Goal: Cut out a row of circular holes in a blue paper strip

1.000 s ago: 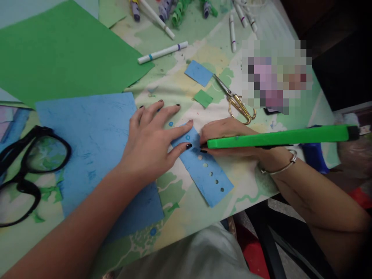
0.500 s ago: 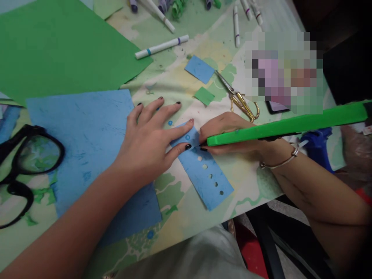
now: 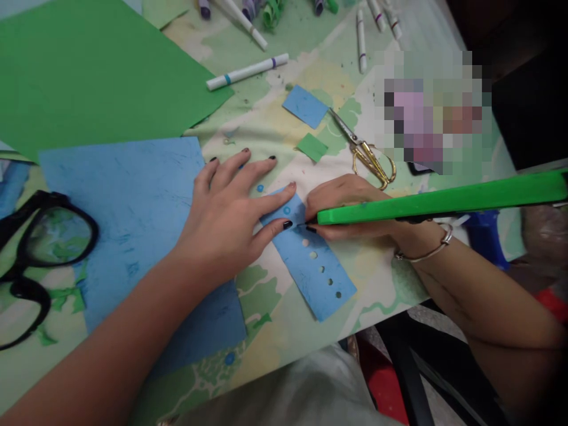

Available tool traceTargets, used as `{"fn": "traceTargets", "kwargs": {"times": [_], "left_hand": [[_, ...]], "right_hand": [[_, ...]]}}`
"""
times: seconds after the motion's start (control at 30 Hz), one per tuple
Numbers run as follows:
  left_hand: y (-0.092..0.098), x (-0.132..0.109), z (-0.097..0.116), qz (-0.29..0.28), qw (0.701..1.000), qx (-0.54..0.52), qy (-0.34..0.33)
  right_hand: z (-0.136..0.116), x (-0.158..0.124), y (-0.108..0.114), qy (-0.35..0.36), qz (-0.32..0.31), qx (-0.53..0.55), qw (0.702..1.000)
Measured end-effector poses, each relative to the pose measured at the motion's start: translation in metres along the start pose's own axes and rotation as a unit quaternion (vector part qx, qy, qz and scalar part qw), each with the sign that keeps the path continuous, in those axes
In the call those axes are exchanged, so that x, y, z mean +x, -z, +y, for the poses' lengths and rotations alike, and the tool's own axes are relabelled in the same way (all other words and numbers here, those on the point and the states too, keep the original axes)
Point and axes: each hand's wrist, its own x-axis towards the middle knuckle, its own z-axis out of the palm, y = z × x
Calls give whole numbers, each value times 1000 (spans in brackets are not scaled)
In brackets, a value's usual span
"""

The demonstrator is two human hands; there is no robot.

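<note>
My left hand (image 3: pixel 226 213) lies flat with its fingers spread. Its index finger and thumb press on a narrow strip of blue paper (image 3: pixel 331 302), while the other fingers rest on the cloth beside it. A row of several small holes runs along the strip, and a small ring mark shows near its upper end. My right hand (image 3: pixel 355 207) is closed around a long green craft knife (image 3: pixel 444 198), whose thin dark tip meets the strip close to my left thumb. Under my left hand and forearm lies a larger blue sheet (image 3: pixel 128 207).
Beyond my right hand lie gold-handled scissors (image 3: pixel 364 151), a blue paper piece (image 3: pixel 306 106) and a green one (image 3: pixel 312 147). A white marker (image 3: pixel 247 71) rests beside a big green sheet (image 3: pixel 89 77). Black-framed glasses (image 3: pixel 57 228) are at left. A blurred patch covers part of a phone.
The green craft knife's rear end has dropped slightly, and my right wrist has shifted a little left. My left hand and the blue strip stay where they were.
</note>
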Motion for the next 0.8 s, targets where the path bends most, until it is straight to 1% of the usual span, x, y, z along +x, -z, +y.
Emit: {"fn": "traceTargets", "kwargs": {"times": [0.1, 0.33, 0.5, 0.67, 0.8], "left_hand": [[0, 0, 0, 0, 1000, 10, -1], [2, 0, 3, -5, 1000, 14, 5], [1, 0, 2, -3, 1000, 19, 5], [3, -1, 4, -10, 1000, 23, 7], [4, -1, 4, -10, 1000, 24, 4]], "right_hand": [[0, 1, 0, 37, -45, 27, 998], [-2, -3, -6, 25, -9, 45, 999], [-6, -4, -9, 35, 17, 31, 999], [-10, -5, -13, 49, 59, 31, 997], [-15, -2, -13, 33, 67, 5, 997]]}}
